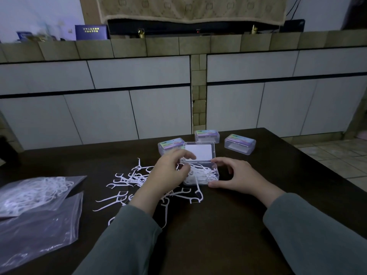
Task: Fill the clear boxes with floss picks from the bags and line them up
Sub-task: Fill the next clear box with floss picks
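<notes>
An open clear box (216,169) stands mid-table with its lid (198,152) tipped up at the back. White floss picks (202,174) lie tangled inside, and one hangs over the front wall. My left hand (168,172) is at the box's left edge, thumb and fingers curled together on a few picks. My right hand (238,175) grips the box's right end, thumb at the front corner and forefinger at the back. Loose floss picks (127,181) are scattered on the table left of and in front of the box.
Three closed clear boxes (207,135) (239,144) (168,145) stand behind the open one. A plastic bag (33,193) holding picks lies at the left, over a flatter bag (39,231). The dark table (218,231) ends near the right; white cabinets stand beyond.
</notes>
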`<state>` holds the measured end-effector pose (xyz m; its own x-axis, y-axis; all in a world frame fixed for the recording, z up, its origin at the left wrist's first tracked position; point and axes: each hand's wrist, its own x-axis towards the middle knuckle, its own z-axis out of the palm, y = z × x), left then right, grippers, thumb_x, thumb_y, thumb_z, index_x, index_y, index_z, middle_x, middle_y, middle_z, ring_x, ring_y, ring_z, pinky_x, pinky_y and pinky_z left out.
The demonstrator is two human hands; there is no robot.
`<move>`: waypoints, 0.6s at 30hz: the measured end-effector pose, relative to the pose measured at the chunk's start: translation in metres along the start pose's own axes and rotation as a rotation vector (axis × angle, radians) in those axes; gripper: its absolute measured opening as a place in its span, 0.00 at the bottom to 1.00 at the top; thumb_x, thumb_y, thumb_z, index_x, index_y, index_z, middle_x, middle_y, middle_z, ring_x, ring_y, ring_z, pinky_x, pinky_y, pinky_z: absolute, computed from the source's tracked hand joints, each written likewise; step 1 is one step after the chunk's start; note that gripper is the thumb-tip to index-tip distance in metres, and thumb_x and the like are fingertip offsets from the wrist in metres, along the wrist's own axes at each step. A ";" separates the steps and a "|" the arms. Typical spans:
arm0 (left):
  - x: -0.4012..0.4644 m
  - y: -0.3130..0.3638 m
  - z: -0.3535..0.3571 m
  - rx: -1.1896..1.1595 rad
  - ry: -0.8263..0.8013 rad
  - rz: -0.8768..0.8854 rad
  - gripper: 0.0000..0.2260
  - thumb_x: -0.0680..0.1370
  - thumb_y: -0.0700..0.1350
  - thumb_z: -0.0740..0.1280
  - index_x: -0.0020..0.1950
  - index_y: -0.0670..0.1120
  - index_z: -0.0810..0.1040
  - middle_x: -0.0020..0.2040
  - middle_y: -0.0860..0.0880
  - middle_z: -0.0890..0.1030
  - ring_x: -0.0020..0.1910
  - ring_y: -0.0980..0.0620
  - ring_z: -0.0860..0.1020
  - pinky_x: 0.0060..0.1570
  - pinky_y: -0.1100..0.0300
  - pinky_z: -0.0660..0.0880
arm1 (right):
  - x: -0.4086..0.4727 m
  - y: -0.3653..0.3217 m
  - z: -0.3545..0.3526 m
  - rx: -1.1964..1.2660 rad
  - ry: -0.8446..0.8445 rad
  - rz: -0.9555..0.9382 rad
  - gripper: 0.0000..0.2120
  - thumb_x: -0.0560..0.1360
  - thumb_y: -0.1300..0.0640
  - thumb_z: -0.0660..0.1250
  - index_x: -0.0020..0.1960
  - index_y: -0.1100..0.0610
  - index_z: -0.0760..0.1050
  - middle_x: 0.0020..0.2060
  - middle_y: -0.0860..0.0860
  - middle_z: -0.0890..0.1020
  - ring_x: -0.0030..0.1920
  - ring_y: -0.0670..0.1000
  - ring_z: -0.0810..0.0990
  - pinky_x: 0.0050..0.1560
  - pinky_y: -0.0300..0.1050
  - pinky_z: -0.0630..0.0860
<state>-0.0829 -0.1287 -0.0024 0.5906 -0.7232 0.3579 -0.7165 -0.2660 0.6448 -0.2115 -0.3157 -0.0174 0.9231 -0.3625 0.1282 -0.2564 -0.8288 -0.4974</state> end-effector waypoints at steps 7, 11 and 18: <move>0.001 -0.001 -0.002 0.271 -0.178 0.056 0.06 0.76 0.51 0.68 0.51 0.57 0.82 0.53 0.60 0.80 0.54 0.60 0.74 0.56 0.54 0.75 | 0.001 0.004 0.003 0.004 0.007 -0.002 0.38 0.63 0.32 0.73 0.70 0.38 0.65 0.52 0.33 0.71 0.55 0.43 0.70 0.62 0.49 0.71; -0.001 -0.002 -0.012 0.304 -0.108 0.020 0.05 0.75 0.54 0.70 0.48 0.56 0.82 0.46 0.60 0.80 0.48 0.61 0.76 0.50 0.57 0.77 | 0.003 0.005 0.003 0.009 0.008 0.009 0.39 0.63 0.32 0.73 0.70 0.38 0.65 0.54 0.34 0.72 0.56 0.45 0.70 0.63 0.51 0.71; -0.001 -0.003 -0.019 0.206 -0.168 -0.046 0.02 0.74 0.50 0.72 0.46 0.57 0.84 0.48 0.59 0.83 0.47 0.63 0.76 0.48 0.62 0.73 | 0.002 0.004 0.003 0.002 0.008 0.015 0.38 0.63 0.32 0.73 0.70 0.38 0.65 0.54 0.35 0.72 0.58 0.46 0.71 0.63 0.51 0.71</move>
<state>-0.0740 -0.1152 0.0080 0.5666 -0.7985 0.2032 -0.7611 -0.4127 0.5004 -0.2096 -0.3189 -0.0219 0.9168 -0.3786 0.1271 -0.2700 -0.8221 -0.5012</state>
